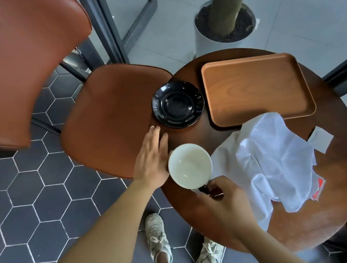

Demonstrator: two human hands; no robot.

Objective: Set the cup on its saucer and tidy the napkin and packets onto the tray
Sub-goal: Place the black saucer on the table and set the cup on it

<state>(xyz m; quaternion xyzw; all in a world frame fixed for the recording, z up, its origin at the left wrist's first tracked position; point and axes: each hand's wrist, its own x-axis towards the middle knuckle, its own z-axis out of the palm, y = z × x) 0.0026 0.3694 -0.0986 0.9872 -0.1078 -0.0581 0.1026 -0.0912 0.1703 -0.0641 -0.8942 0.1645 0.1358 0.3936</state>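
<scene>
Clear lane from cup to saucer, cloth crowding the right

Bare table (190, 133) runs between the cup (189, 166) and the black saucer (177, 105). The left hand (152, 156) lies flat just left of that lane. The crumpled napkin (267, 158) fills the near right, its top corner lapping the tray (251, 89). A chair (109, 122) seat butts the table's left edge.

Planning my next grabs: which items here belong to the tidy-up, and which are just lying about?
Job: white-lined cup, glossy black saucer, rectangular wooden tray, crumpled white napkin, white paper packet, red packet.
Lying about: brown padded chair, white plant pot.
</scene>
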